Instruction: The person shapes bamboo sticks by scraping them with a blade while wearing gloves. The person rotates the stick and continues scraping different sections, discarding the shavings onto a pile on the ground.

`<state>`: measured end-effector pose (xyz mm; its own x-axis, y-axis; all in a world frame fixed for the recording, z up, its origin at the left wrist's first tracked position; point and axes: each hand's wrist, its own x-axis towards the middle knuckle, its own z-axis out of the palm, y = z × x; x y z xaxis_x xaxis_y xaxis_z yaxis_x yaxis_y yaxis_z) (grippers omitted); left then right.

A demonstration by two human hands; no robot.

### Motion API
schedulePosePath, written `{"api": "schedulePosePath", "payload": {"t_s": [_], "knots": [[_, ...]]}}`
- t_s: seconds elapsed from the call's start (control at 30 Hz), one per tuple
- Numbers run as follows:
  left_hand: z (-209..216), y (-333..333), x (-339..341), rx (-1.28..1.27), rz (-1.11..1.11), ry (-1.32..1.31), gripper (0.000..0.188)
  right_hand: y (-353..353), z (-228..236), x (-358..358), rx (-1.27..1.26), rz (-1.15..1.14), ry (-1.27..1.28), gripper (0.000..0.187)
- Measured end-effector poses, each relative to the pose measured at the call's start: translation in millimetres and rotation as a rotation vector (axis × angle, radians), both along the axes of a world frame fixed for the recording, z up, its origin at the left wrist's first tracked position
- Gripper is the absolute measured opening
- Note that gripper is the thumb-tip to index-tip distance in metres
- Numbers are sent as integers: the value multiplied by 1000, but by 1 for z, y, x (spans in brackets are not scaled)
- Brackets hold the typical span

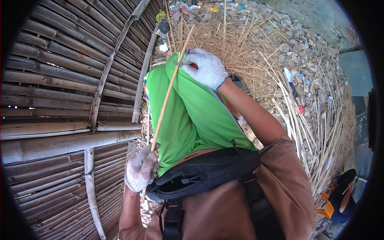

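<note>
A long, thin bamboo strip (165,105) slants across my green-clad thighs. Its lower part is gripped by my left hand (141,167), in a dirty white knit glove with the fingers wrapped round it. Over my knee, my right hand (206,70), also gloved, is closed round what looks like a small knife (195,65). A bit of red shows between those fingers, and a short greyish blade-like tip meets the strip near its upper end. Most of this tool is hidden by the glove.
A bamboo slat wall (60,76) rises close on the left. Pale shavings (240,44) litter the rubble ground ahead, and several split strips (298,132) lie at the right. A black waist bag (208,170) sits on my lap. An orange-and-black object (338,200) is at lower right.
</note>
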<state>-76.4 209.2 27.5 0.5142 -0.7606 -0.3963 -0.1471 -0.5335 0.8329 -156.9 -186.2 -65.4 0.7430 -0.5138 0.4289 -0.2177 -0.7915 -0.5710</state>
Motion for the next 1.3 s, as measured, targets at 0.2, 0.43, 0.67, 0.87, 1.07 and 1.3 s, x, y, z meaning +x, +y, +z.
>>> {"api": "schedulePosePath", "payload": {"t_s": [0.2,0.43,0.67,0.87,1.07,1.3], "knots": [[-4,27,-3,-75,-63,-73,30,5,0,0,-16,-16,-5,21],[21,51,-13,-15,-177,-275,29,1,-7,1,9,-33,-41,22],[11,121,-20,53,-264,-342,33,-6,-13,5,-60,-50,-84,26],[-12,167,-33,61,-137,-467,33,6,2,2,-26,-26,43,26],[-33,205,-37,88,-158,-565,28,-1,0,6,-81,-44,42,26],[-82,306,-70,207,-57,-725,34,-88,-21,-15,-120,-242,121,31]]}}
